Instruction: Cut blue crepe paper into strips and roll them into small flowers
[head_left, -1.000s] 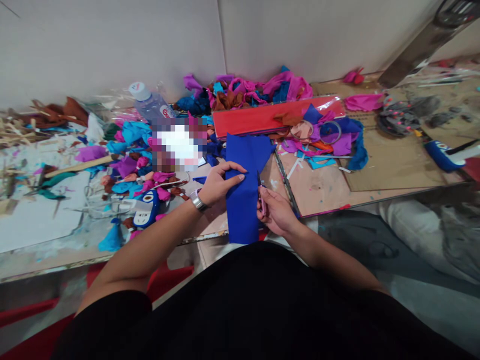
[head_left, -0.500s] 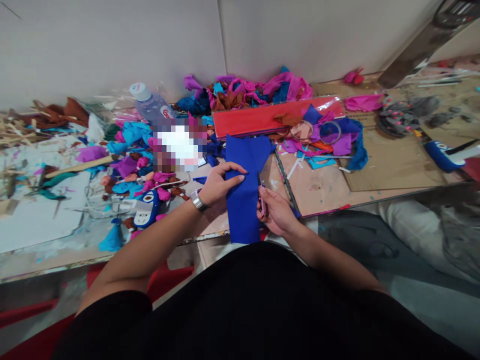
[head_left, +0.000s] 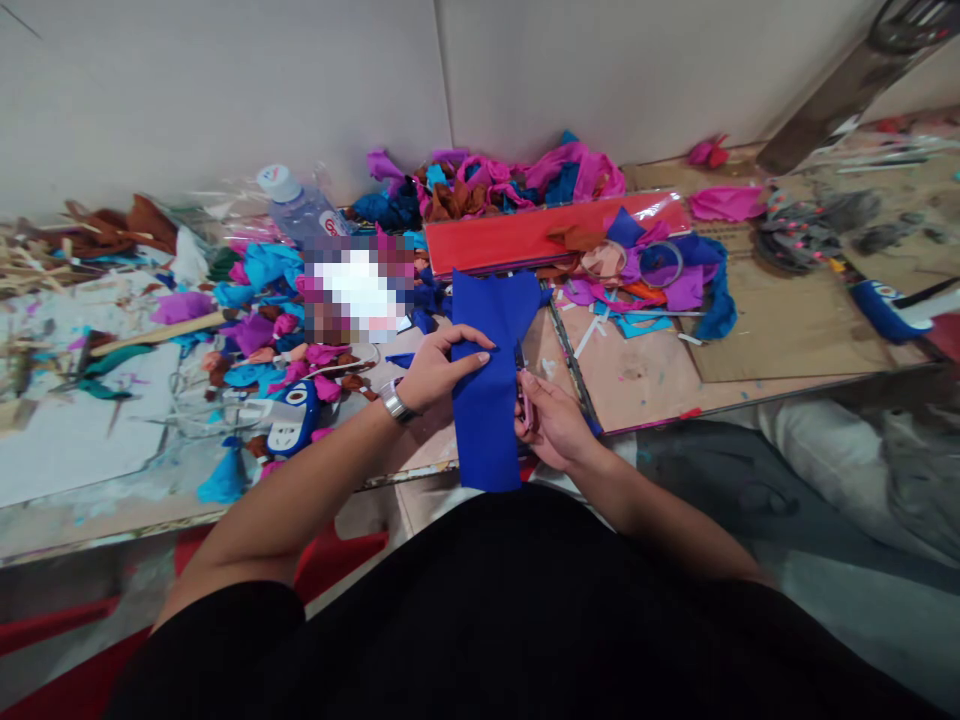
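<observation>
Head view: your left hand [head_left: 439, 372] presses a blue paper sheet [head_left: 491, 375] near its left edge, thumb on top, the other fingers curled under or behind the sheet, so it's gripping the paper. Silver watch [head_left: 394, 402] on that wrist. Your right hand [head_left: 550, 420] sits at the sheet's right edge, fingers closed round small scissors [head_left: 523, 392] with a pinkish handle; blades touch the paper's edge, can't tell if they're open or shut. The sheet runs from the table edge in front of your body up toward the red paper pack [head_left: 555, 233], its top end flaring wider; its lower end hangs over the table [head_left: 750, 340] edge by your black shirt.

Around it: just left of your left hand, a heap of crumpled cyan, magenta and purple paper scraps [head_left: 262, 300]. A blue-and-white glue gun [head_left: 289, 420] lies near your left forearm. A clear water bottle [head_left: 296, 208] with white cap lies tilted behind the heap. More magenta and brown scraps piled behind the red pack, against the wall. Right of the sheet, a tape ring [head_left: 660, 264] among purple and blue offcuts. Far right, well apart from your hands, a blue-and-white object [head_left: 889, 308], too blurred to identify.
</observation>
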